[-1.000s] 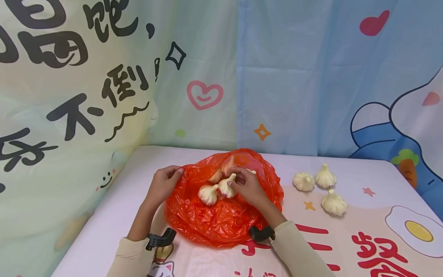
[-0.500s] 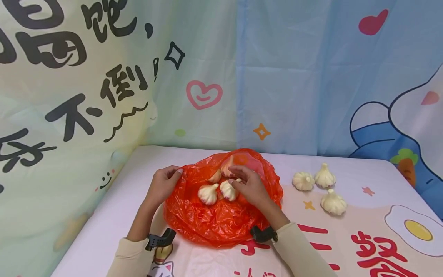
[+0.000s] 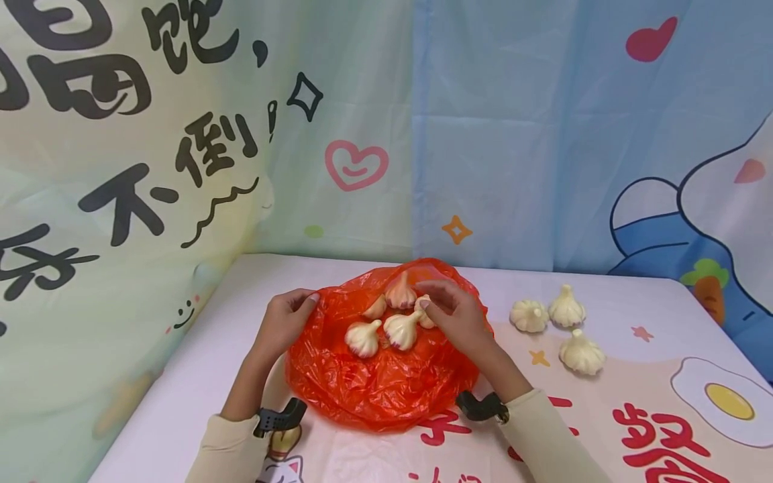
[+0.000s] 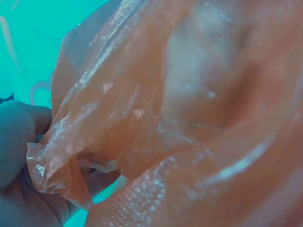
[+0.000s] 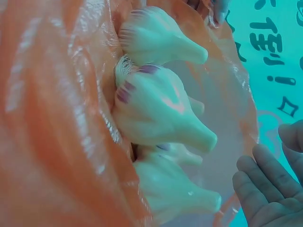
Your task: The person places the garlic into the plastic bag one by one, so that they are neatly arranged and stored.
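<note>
A red plastic bag (image 3: 374, 396) lies wide-mouthed on the table with several garlic bulbs inside. One garlic bulb (image 3: 362, 339) sits at the left and another garlic bulb (image 3: 401, 330) beside it in the middle; the rest lie behind them. My left hand (image 3: 285, 323) pinches the bag's left rim between thumb and fingers, and the left wrist view shows the crumpled film (image 4: 57, 170) in that grip. Over the bag's right side hovers my right hand (image 3: 461, 318), overlapping a bulb there. In the right wrist view its fingers (image 5: 265, 182) are apart from the bulbs and hold nothing.
Right of the bag, a garlic bulb (image 3: 530, 316), a second garlic bulb (image 3: 568, 307) and a third garlic bulb (image 3: 582, 353) stand on the printed tablecloth (image 3: 646, 376). A patterned curtain (image 3: 483, 134) hangs behind the table.
My right hand has let go of the middle garlic bulb, which now rests in the bag with its stem pointing right. The hand has drawn back to the right; my left hand stays at the rim.
</note>
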{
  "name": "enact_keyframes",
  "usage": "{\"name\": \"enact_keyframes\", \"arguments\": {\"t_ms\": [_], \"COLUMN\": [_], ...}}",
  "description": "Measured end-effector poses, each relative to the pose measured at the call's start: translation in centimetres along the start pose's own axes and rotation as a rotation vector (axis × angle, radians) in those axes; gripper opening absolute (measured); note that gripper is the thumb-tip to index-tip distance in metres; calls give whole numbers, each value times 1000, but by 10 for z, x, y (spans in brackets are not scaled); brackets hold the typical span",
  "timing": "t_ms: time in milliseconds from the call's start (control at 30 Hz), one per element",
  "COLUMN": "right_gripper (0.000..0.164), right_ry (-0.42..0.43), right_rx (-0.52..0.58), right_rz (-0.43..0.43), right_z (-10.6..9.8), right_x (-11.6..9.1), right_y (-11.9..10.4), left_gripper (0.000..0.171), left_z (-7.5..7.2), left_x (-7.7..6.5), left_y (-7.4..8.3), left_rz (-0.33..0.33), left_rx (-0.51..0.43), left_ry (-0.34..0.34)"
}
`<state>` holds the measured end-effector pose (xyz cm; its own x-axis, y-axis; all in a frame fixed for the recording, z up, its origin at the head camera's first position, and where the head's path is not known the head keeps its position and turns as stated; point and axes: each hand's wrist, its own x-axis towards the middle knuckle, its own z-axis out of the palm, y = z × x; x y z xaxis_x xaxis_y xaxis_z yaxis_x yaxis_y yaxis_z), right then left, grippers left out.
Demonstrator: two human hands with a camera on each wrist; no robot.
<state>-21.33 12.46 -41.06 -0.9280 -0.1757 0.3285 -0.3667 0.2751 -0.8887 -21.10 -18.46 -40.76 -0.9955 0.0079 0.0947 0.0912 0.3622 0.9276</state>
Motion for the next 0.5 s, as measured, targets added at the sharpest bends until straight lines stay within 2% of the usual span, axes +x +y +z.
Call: {"name": "enact_keyframes", "arguments": {"t_ms": [333,500], "right_gripper": [28,29], "right_ry": [-31,-17], "right_rx": [-82,-115], "right_rz": [-85,-94], "right_z": [-22,-37], "right_x": [-21,-33], "right_y": [-1,0], "left_gripper": [29,28], "left_z": [1,3], "left_x": [1,1], "left_y": [2,-1], "left_rz": [1,-2], "left_rx": [19,31], "left_ry": [-8,1]}}
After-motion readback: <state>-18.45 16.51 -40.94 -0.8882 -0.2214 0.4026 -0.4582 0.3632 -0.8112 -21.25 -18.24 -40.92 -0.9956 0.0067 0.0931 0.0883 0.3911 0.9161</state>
